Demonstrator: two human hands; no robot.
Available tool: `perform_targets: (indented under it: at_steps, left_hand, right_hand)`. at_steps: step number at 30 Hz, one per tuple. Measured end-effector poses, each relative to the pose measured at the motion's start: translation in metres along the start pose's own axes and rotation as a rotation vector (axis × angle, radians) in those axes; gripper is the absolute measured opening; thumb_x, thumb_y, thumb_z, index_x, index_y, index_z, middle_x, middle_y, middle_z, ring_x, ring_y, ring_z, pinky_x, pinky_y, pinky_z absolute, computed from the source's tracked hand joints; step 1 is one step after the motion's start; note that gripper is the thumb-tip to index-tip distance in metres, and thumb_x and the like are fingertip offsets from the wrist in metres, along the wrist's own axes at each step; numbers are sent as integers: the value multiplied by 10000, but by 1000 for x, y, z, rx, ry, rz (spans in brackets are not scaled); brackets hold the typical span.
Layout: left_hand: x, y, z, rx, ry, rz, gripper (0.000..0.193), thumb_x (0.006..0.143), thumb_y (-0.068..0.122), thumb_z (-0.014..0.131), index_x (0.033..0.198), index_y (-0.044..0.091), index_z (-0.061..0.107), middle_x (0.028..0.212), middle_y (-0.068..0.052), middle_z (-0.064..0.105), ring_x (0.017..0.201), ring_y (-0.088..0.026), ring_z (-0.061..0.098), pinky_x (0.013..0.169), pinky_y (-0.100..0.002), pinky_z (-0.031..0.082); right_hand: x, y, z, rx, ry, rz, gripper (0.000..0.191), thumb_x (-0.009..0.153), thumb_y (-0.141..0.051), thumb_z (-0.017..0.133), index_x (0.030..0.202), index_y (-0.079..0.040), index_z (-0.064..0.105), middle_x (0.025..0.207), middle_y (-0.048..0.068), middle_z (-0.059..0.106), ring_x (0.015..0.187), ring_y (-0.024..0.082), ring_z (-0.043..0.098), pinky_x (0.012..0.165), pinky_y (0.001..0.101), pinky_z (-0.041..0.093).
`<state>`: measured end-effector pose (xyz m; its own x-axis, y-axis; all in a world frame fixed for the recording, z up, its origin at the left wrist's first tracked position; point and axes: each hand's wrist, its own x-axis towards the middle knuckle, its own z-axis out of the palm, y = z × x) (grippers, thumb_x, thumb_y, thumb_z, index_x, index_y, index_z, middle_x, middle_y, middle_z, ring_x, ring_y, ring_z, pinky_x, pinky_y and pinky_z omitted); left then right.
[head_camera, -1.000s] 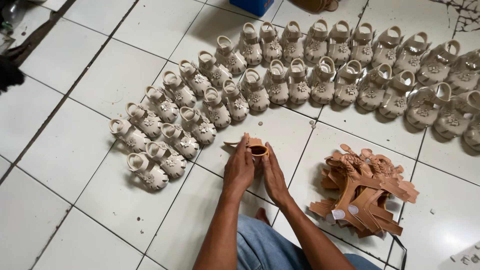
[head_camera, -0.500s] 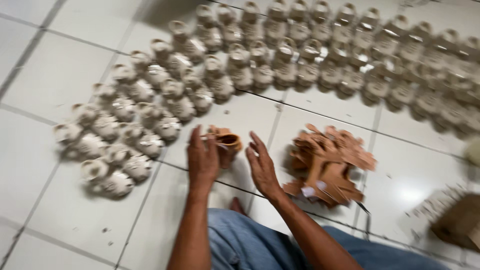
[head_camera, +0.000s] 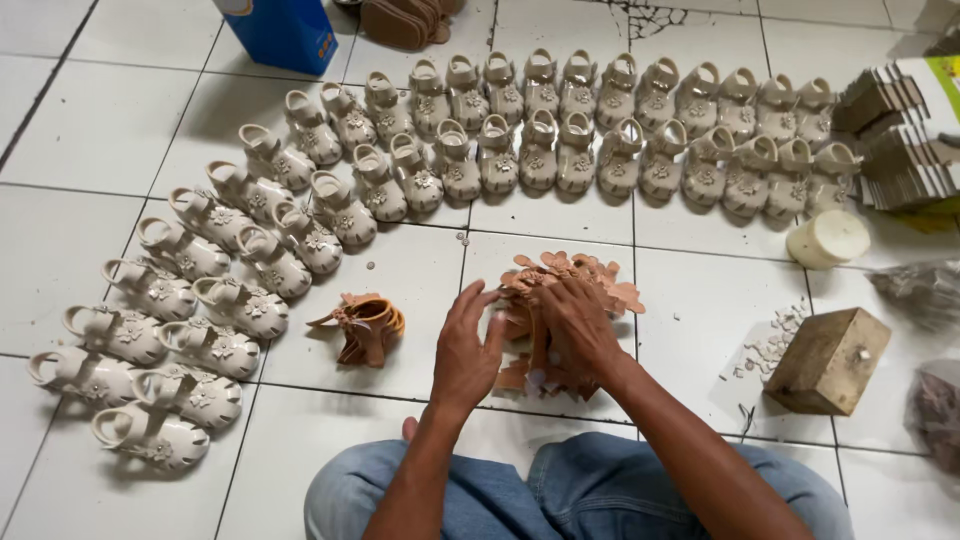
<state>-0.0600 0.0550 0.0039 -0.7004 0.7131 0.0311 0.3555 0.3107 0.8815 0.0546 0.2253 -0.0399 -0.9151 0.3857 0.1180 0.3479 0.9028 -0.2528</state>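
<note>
Both hands are in the tan strap pile (head_camera: 590, 285) on the floor tiles just ahead of the knees. Right hand (head_camera: 580, 325) lies on top, fingers curled into the straps; left hand (head_camera: 468, 350) has loose fingers at the pile's edge. I'd peel off one piece at a time. A curled strap (head_camera: 365, 325) lies just left, sandals (head_camera: 250, 250) arc beyond, wooden block (head_camera: 828, 360) sits right.
</note>
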Motion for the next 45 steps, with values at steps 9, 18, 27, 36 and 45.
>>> perform_targets:
  at_steps: [9,18,27,36,45]
  left_hand:
    - [-5,-52,30,150,-151,-86,392,928,261,615,1262,57,609,1330,-144,623,1257,-350,568,1064,-439,442]
    - [4,-73,23,-128,-39,-327,324,991,129,474,1263,70,638,1271,-118,691,1105,-275,703,965,-382,533]
    - [-21,-6,49,-832,-665,-372,620,962,198,654,1520,80,412,1534,-49,530,1421,-176,504,1155,-360,429]
    - [-16,13,52,-1317,-295,-295,640,1066,436,479,1553,30,394,1479,-166,524,1381,-255,487,1178,-391,420]
    - [-1,-3,32,-1218,-309,-251,270,1068,194,542,1232,0,632,916,-99,737,728,-100,627,752,-280,548]
  right_hand:
    - [21,-5,27,-99,10,-29,289,894,-198,686,1084,0,591,1028,170,640,974,277,594,931,437,521]
    - [36,-29,-29,930,179,417,174,869,-34,690,999,-16,577,946,118,659,831,194,691,743,324,632]
    - [-28,-2,-79,1636,671,662,118,985,-26,640,1077,-12,567,1029,141,674,954,221,706,838,317,629]
    - [-60,-3,-50,1753,664,627,246,920,3,660,1138,-33,552,1119,172,708,1022,209,717,915,345,596]
    - [-67,-16,-24,1644,428,578,207,902,0,713,1097,47,663,1143,125,702,961,196,717,877,333,620]
